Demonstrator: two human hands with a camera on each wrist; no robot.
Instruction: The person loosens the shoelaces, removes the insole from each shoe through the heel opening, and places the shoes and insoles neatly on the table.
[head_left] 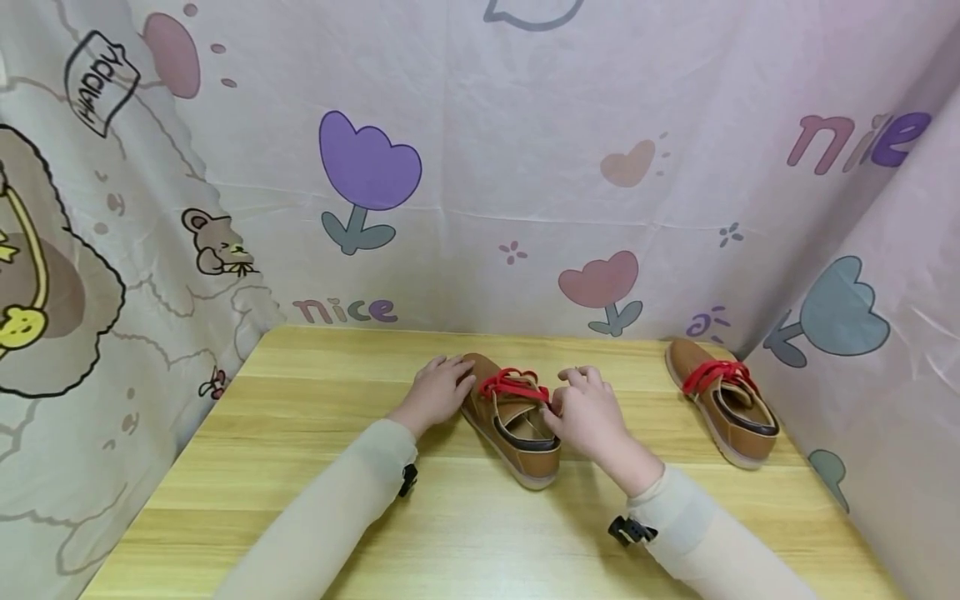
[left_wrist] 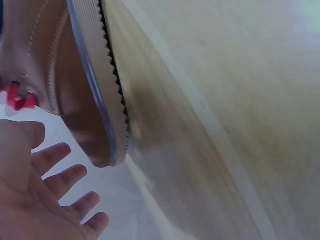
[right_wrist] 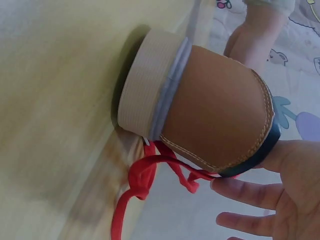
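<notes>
A brown leather shoe [head_left: 542, 461] with red laces [head_left: 513, 385] stands on the table between both hands, its toe pointing away and to the left. My left hand [head_left: 437, 390] is beside the toe. In the left wrist view, the fingers [left_wrist: 65, 181] are spread and slightly bent, with nothing held. My right hand [head_left: 588, 414] is at the right side of the shoe's opening. The right wrist view shows straight fingers [right_wrist: 250, 192] there, one fingertip right at the dark collar [right_wrist: 260, 155] near a red lace [right_wrist: 145, 172], the thumb partly hidden behind the collar.
A matching brown shoe [head_left: 752, 443] with red laces stands at the right side of the wooden table [head_left: 300, 500]. A pale printed curtain [head_left: 480, 167] hangs behind the table and along both sides. Each sleeve bears a black strap clip [head_left: 632, 531] near the wrist.
</notes>
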